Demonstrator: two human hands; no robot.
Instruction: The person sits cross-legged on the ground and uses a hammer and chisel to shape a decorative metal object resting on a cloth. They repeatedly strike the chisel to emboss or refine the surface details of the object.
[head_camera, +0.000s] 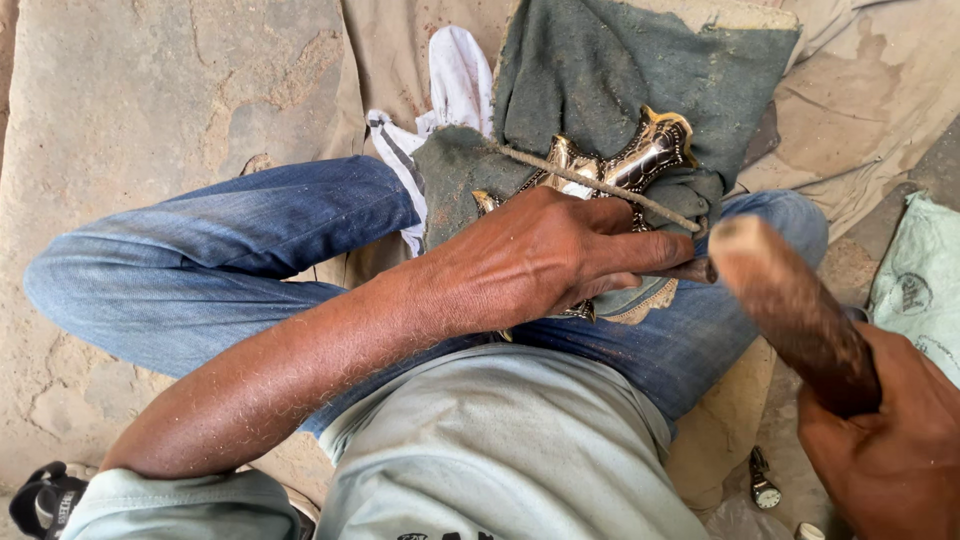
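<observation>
Head view: left hand (540, 255) pinching thin dark punch (690, 270) between fingers, pressing ornate brass piece (640, 160) onto green cloth (600, 70) over far knee. Right hand (890, 440), near right, fingers wrapping wooden mallet (790, 310). Risk: mallet glancing off punch, striking left fingers; piece sliding despite cord (590, 185).

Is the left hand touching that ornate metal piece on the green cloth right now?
Touching. The head view shows the left hand pressed down over the ornate metal piece, covering its lower part against the green cloth with no gap between them.
</observation>
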